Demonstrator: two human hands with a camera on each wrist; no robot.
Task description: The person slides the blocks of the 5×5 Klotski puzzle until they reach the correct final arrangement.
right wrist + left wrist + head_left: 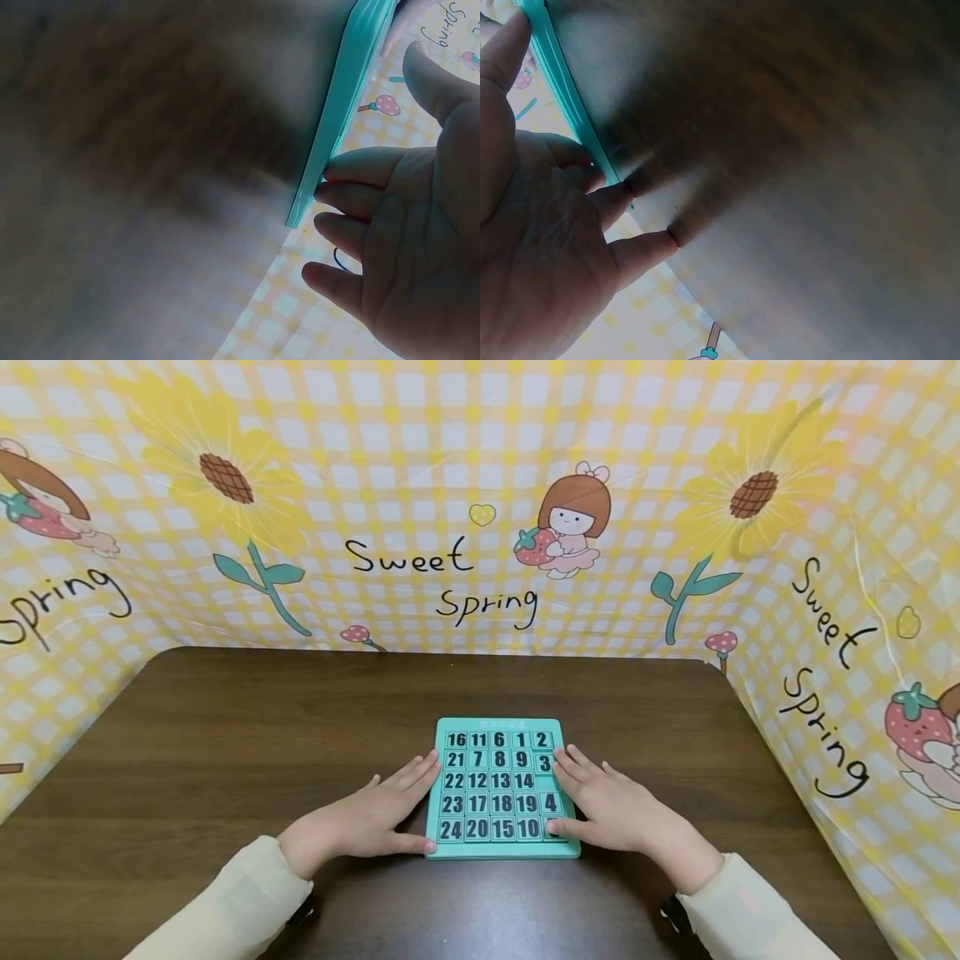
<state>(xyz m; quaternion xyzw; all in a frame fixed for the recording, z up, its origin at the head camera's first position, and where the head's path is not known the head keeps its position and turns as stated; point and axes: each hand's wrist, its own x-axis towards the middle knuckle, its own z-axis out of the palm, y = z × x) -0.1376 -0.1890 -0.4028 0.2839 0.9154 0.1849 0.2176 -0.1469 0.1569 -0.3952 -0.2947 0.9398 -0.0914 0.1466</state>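
A turquoise sliding number puzzle (495, 852) lies flat on the table, its tiles facing up. In the head view its vacant slot is at the right end of the third row, between tiles 3 (545, 764) and 4 (551, 802). My left hand (367, 817) rests along the left edge, fingers extended, thumb by the lower left corner. On the other side, my right hand (618, 806) lays its thumb over the bottom right tile, hiding most of its number, with its fingers at the right edge. Both wrist views show the puzzle's side edge (570, 97) beside outstretched fingers.
The dark brown wooden table (247, 727) carries the puzzle near its front. A yellow checked cloth (420, 468) with printed flowers and lettering encloses the back and both sides.
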